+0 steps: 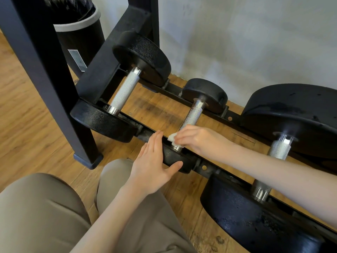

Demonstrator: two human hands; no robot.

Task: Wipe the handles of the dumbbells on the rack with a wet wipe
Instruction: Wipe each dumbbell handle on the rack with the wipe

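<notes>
Three black dumbbells lie across the low rack rails (215,114). The middle dumbbell's knurled metal handle (192,115) runs from its far head down under my right hand (200,139). That hand wraps a white wet wipe (172,138) around the near end of this handle. My left hand (153,165) lies flat with straight fingers against the near head (175,158) of the same dumbbell, thumb under it. The left dumbbell's handle (125,91) and the big right dumbbell's handle (279,149) are bare; my right forearm crosses over the latter.
A black bin (80,37) with a liner stands behind the rack's dark upright post (45,70) at the upper left. A pale wall runs behind the rack. The floor is wood planks. My knees in beige trousers (45,207) fill the lower left.
</notes>
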